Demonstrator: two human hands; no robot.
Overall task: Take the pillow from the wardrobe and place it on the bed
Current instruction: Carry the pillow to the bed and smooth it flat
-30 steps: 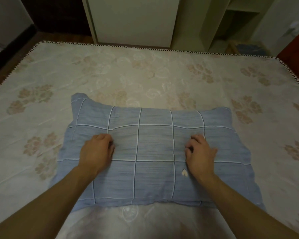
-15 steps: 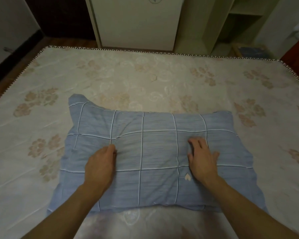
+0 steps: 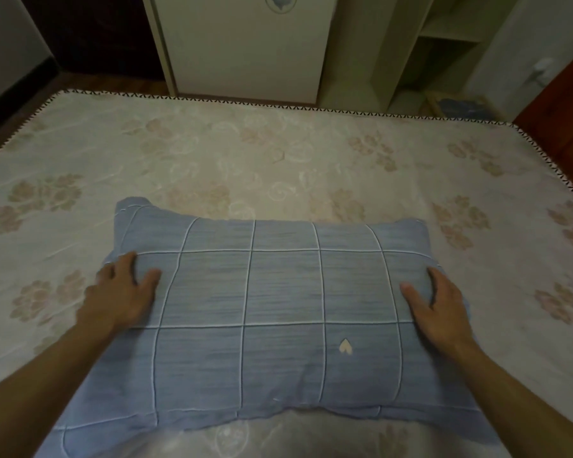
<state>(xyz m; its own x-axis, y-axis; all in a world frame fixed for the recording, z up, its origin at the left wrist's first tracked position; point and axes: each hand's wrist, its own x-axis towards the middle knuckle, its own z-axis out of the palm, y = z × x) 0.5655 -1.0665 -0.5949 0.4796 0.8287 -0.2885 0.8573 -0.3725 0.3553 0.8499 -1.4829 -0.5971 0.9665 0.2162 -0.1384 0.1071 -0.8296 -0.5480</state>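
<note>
**Pillow down on the bed, both hands flat at its ends**

The pillow (image 3: 278,312), blue with a white grid and a small pale heart mark, lies flat on the bed (image 3: 278,166), near the person's edge and roughly centred across it. Its far left corner stands up in a small peak; the near left corner spreads out thin onto the mattress cover.

The left hand (image 3: 123,295) rests palm down on the pillow's left end, fingers spread and open, gripping nothing. The right hand (image 3: 440,309) lies the same way on the right end, thumb angled inward, fingers apart, holding nothing.

The placing looks essentially done, and the step in hand appears to be smoothing. To do it well, the palms should press lightly and sweep outward toward the ends, so the cover flattens without dragging the pillow across the flowered mattress cover; the raised left corner needs a pat down, and the hands should lift straight up to leave it square.

The pillow's near edge and near right corner run partly under the forearms. Beyond the bed, a pale cabinet (image 3: 245,44) and open shelving (image 3: 444,44) are cut off at the top, and the room's dim corners are hard to read. Whether either is the wardrobe cannot be told.
</note>
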